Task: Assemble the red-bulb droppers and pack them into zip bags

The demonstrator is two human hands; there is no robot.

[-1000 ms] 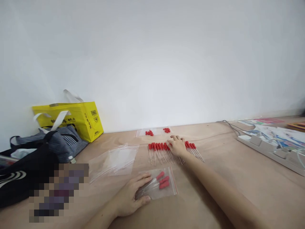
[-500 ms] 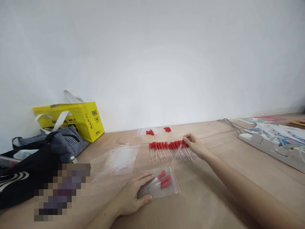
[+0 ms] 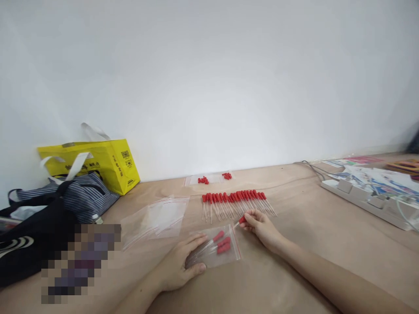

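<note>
My left hand [image 3: 183, 264] is curved around the end of a clear zip-lock bag [image 3: 212, 260], thumb on the near side and fingers on the far side, gripping it against the table. Inside lie several droppers with red rubber bulbs [image 3: 224, 245]; their clear tubes point toward my palm. Between thumb and fingertips, my right hand [image 3: 262, 229] pinches one dropper [image 3: 242, 219] by its red bulb. Its clear tube points left, at the bag's red-striped mouth. Beyond the hands, a row of droppers [image 3: 229, 198] lies side by side, bulbs away from me.
Flat clear bags [image 3: 160, 218] lie left of the row. Another bag with red-bulbed pieces [image 3: 214, 179] is by the wall. A yellow bag [image 3: 122, 163], a striped bag [image 3: 87, 198] and a black bag [image 3: 36, 240] stand left. A white power strip [image 3: 360, 205] with papers sits right.
My right hand has moved from the row toward me and left, bringing one dropper to the bag's mouth. My left hand stays on the bag. The whole view has shifted slightly.
</note>
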